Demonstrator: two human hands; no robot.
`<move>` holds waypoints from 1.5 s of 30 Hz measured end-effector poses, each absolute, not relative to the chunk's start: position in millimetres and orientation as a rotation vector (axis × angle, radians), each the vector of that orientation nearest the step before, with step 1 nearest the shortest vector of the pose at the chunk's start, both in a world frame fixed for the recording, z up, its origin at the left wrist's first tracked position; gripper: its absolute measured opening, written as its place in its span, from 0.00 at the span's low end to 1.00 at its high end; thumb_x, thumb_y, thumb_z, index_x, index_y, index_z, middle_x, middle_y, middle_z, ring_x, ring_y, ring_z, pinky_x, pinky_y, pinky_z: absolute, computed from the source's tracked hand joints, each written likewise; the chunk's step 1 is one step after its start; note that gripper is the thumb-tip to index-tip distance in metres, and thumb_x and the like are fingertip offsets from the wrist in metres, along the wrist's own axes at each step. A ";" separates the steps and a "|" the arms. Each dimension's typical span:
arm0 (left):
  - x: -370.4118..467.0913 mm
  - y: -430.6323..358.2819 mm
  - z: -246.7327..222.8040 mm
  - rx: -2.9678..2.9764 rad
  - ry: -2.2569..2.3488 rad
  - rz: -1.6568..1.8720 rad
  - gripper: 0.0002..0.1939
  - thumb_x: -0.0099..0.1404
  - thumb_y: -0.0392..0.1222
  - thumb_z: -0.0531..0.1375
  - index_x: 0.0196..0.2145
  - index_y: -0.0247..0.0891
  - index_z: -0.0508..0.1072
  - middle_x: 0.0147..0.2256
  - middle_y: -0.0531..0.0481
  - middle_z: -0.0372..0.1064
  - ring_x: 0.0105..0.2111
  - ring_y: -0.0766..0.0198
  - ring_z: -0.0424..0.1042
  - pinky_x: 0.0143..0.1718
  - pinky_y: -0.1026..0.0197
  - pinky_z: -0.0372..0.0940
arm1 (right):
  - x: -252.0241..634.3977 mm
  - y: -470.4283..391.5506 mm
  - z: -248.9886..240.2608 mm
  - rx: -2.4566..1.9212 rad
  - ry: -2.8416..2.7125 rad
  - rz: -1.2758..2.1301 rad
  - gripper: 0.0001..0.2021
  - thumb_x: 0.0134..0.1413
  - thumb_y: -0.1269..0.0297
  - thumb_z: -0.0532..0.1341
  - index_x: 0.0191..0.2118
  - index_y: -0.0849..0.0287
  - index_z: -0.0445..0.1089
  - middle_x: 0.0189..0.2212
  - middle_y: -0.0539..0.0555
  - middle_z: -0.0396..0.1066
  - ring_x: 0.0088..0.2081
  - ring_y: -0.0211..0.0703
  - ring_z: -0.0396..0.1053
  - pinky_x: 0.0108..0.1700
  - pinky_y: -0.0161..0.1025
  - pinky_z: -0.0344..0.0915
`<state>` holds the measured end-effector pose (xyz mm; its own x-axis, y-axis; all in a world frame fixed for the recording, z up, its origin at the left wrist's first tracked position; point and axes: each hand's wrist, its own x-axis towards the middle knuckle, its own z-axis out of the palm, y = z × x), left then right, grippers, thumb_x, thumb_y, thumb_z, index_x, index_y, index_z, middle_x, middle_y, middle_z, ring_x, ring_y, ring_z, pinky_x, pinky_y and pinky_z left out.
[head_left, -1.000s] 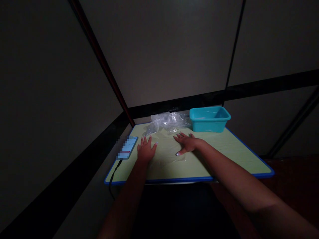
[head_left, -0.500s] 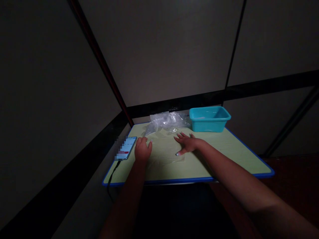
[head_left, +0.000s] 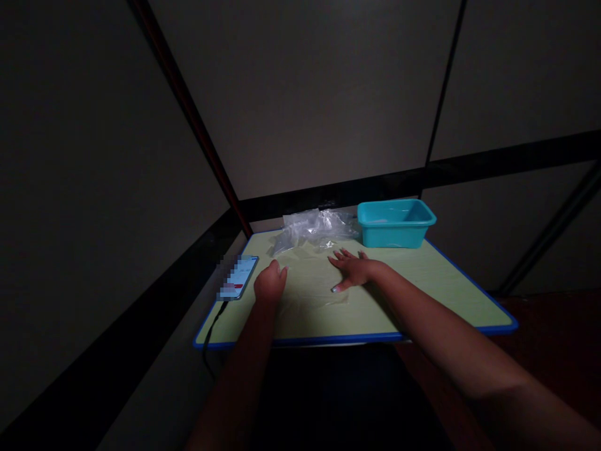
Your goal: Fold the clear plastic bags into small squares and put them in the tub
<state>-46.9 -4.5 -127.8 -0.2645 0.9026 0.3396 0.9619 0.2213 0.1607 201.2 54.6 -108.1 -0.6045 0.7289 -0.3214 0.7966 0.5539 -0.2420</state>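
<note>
Fingers that lay spread a second ago on the left hand (head_left: 270, 283) are now curled in, and that hand has shifted slightly toward the phone (head_left: 243, 277). Its thumb stands a little apart from the curled fingers; whether they pinch the edge of the clear plastic sheet (head_left: 315, 293) cannot be told, since the back of the hand hides them. By contrast, the right hand (head_left: 352, 270) stays wide open, palm down, fingers fanned and thumb well apart, pressed on the right part of the sheet. The sheet lies flat on the tabletop (head_left: 451, 294), between and under the hands, with faint creases toward its near edge. Beyond it sits crumpled clear plastic (head_left: 314, 228), just beside the turquoise basket (head_left: 393, 237). A dark cable (head_left: 212, 327) runs from the phone over the near edge.
</note>
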 end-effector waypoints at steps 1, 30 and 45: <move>-46.8 -4.4 -127.9 -1.792 -2.312 -0.493 0.12 0.64 0.51 0.51 0.31 0.41 0.66 0.26 0.50 0.68 0.27 0.60 0.68 0.25 0.63 0.50 | 201.2 54.1 -107.6 1.292 2.601 -0.544 0.56 0.36 0.31 0.56 0.66 0.52 0.30 0.66 0.56 0.23 0.64 0.60 0.19 0.57 0.68 0.25; -63.8 -5.6 -113.0 -1.980 -1.854 -3.533 0.25 0.66 0.55 0.50 0.18 0.39 0.48 0.14 0.61 0.38 0.13 0.74 0.39 0.14 0.70 0.42 | 201.4 52.4 -105.7 1.301 2.597 -0.551 0.56 0.36 0.32 0.56 0.66 0.53 0.30 0.66 0.56 0.23 0.64 0.61 0.18 0.56 0.70 0.25; -69.5 -3.0 -113.5 -1.375 -0.978 -4.330 0.25 0.68 0.53 0.47 0.18 0.38 0.51 0.16 0.58 0.47 0.15 0.74 0.52 0.16 0.70 0.49 | 200.6 53.8 -108.6 1.293 2.598 -0.534 0.55 0.38 0.33 0.56 0.66 0.55 0.30 0.66 0.56 0.23 0.64 0.60 0.19 0.55 0.71 0.26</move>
